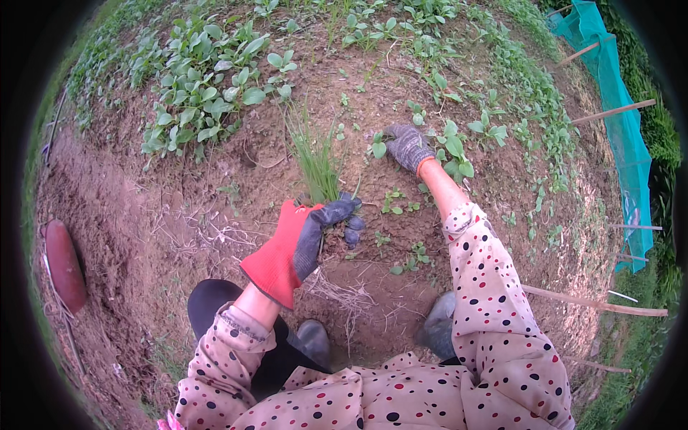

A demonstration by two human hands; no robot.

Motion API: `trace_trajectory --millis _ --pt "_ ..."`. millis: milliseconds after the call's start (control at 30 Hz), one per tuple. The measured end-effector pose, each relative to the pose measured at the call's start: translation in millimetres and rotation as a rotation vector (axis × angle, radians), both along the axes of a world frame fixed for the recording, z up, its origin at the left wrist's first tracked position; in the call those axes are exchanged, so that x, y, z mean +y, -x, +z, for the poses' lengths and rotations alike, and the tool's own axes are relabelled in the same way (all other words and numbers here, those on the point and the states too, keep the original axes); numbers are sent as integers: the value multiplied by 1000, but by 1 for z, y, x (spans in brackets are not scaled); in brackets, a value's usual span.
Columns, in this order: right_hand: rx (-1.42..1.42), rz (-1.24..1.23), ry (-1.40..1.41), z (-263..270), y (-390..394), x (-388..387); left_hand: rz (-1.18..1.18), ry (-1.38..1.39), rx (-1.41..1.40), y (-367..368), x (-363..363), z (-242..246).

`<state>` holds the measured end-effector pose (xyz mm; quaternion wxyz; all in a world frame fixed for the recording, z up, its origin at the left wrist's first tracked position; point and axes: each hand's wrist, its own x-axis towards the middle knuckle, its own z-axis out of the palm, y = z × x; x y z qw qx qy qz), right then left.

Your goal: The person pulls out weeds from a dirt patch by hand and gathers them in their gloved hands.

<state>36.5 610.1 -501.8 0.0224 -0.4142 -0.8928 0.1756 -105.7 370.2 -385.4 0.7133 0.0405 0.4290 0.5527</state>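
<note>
My left hand, in a red knit glove with a dark coated palm, is closed around a bunch of thin green grass-like blades. The blades point away from me, and their lower ends are mostly hidden in the fist. Farther out and to the right, my right hand wears a grey knit glove with an orange cuff. It reaches down to the soil beside a small broad-leaved seedling. Its fingertips are hidden, so whether they grip anything cannot be told. A larger leafy seedling grows just right of that glove.
Dense leafy plants grow at the upper left. Dry straw lies before my boots. Wooden stakes and teal netting run along the right side. A dark red rounded object lies at the far left.
</note>
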Motion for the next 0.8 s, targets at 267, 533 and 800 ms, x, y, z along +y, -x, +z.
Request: trace_trajectory --millis 267,533,800 --pt "-44 -85 140 14 4 -11 -8 11 22 -2 1 -3" --pt "-79 -61 131 11 7 -16 -41 13 4 -1 0 -13" --pt "-37 -120 4 -10 3 -12 0 20 -37 -1 0 -12"
